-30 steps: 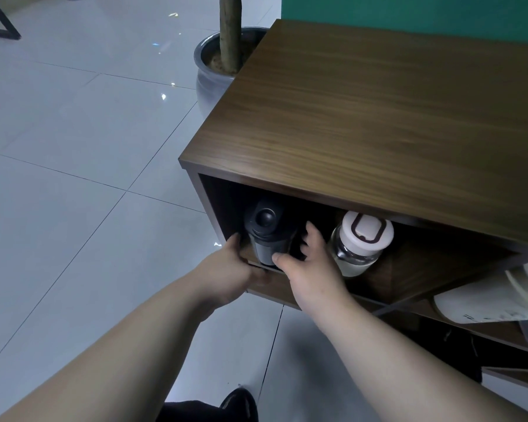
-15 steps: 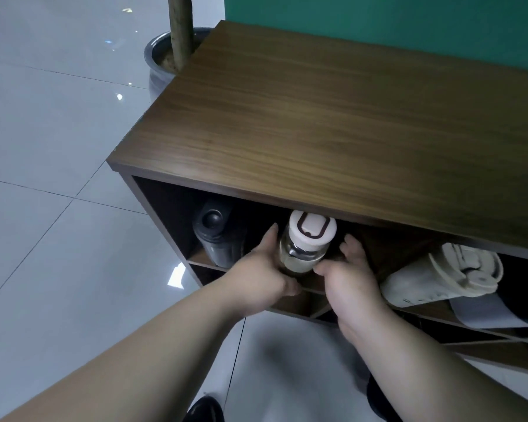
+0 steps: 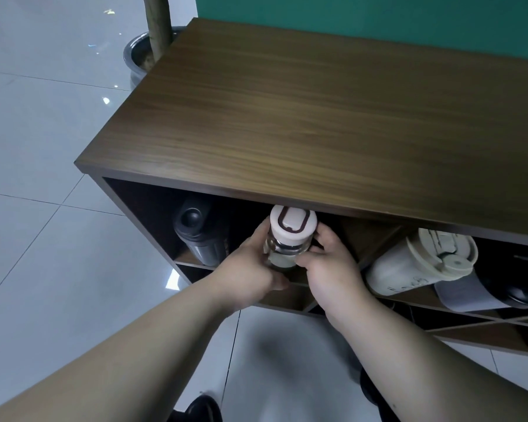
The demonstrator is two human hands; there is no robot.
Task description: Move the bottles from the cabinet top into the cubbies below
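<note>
A clear glass bottle with a white lid [image 3: 290, 236] stands in the upper cubby row of the brown wooden cabinet [image 3: 332, 123], just under its top edge. My left hand [image 3: 253, 269] grips its left side and my right hand [image 3: 329, 263] grips its right side. A dark bottle with a black cap [image 3: 199, 236] stands in the leftmost cubby. To the right, a cream tumbler with a lid [image 3: 418, 263] lies tilted in a cubby. The cabinet top holds no bottles in view.
A grey cloth [image 3: 466, 293] and a dark object [image 3: 518, 281] lie in the far right cubby. A plant pot with a trunk [image 3: 147, 53] stands on the tiled floor behind the cabinet's left end. A green wall backs the cabinet. My shoes show at the bottom.
Both hands left the dark bottle in the leftmost cubby and moved right to the white-lidded glass bottle, which they now hold on both sides. The view shifted right.
</note>
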